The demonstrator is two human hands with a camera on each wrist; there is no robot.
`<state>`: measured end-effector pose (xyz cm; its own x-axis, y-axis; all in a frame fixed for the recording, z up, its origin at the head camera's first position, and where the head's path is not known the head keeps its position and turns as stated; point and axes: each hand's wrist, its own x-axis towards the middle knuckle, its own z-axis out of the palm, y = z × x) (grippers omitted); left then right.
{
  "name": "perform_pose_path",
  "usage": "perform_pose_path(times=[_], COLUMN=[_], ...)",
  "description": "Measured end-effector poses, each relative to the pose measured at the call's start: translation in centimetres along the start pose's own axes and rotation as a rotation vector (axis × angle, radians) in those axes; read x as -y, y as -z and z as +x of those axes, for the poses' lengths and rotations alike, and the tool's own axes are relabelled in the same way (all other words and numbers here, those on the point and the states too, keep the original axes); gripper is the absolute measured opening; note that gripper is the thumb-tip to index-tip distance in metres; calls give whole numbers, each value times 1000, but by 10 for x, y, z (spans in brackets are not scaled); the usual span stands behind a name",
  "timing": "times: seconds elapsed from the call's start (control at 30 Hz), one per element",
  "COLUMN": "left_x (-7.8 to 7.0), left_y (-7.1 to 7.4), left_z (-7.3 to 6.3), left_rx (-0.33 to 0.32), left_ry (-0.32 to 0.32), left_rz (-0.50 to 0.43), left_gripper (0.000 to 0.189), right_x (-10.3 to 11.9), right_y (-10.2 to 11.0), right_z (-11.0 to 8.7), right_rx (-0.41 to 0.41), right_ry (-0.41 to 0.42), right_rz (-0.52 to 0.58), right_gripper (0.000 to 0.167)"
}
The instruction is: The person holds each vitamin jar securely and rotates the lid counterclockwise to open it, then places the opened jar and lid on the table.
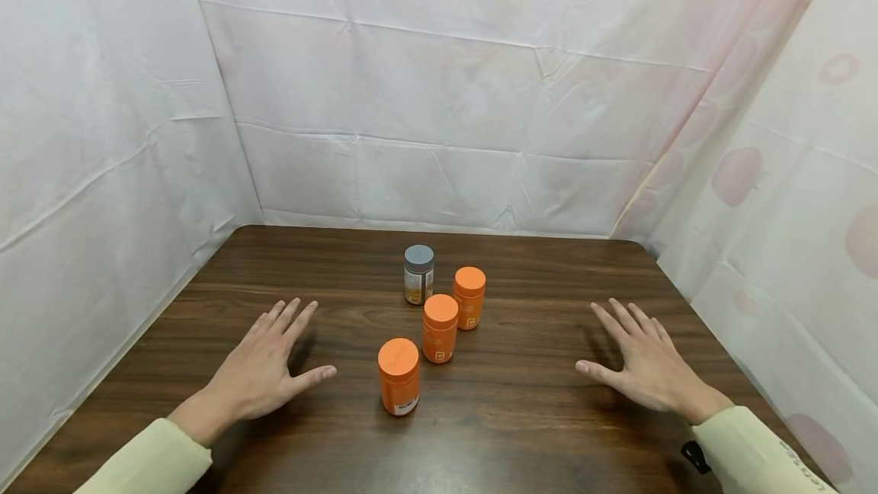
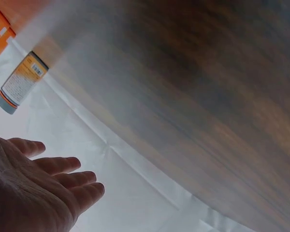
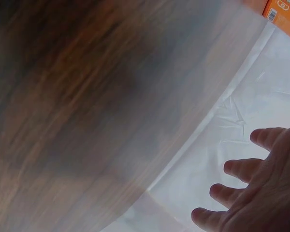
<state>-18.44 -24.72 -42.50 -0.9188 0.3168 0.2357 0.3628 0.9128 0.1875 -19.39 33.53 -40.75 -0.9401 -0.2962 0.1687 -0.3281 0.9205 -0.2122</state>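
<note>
Both hands are spread and hold nothing. In the head view the left hand (image 1: 261, 364) is over the left side of the table, its thumb pointing toward the nearest orange bottle (image 1: 398, 378). On the right side, the right hand (image 1: 645, 364) has its fingers stretched forward, well apart from the bottles. A second orange bottle (image 1: 440, 330) stands upright mid-table, with a third orange bottle (image 1: 469, 299) just behind it. Farthest back is a grey-lidded bottle (image 1: 418, 277) with a printed label. The left wrist view shows that grey-lidded bottle (image 2: 23, 81) beyond the fingers.
A dark wood-grain table (image 1: 329, 448) lies under the hands. White sheeting (image 1: 439, 97) hangs behind it and on both sides, with faint pink prints on the right sheet (image 1: 737, 174). A small black object (image 1: 696, 457) shows by the right sleeve (image 1: 751, 448).
</note>
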Motion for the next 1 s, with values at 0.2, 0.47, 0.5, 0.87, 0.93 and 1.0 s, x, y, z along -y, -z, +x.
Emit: perform_pose_path(times=[0.2,0.47,0.5,0.87,0.93,1.0], left_x=[-2,-7,-8,-20,-23,-25], left_y=[-1,-4,-4,-6,-6,-6], left_z=[0,0,-1,-2,-2,-3], left_rx=[-2,5,5,-11,-13,-16], left_ry=[-5,-5,-7,-33,-37,-42], left_rz=[-7,-37,-39,-50,-53,-57], left_gripper=[107,108,107,107,106,106], right_x=[4,10,11,19,20,21], right_y=[-1,-2,-2,-3,-3,-4], right_z=[-1,-3,-4,-7,-7,-7], right_rx=[-6,-1,0,-1,3,4], right_ry=[10,23,24,31,32,37], right_rz=[6,26,28,51,53,56], right_gripper=[99,98,99,97,96,96])
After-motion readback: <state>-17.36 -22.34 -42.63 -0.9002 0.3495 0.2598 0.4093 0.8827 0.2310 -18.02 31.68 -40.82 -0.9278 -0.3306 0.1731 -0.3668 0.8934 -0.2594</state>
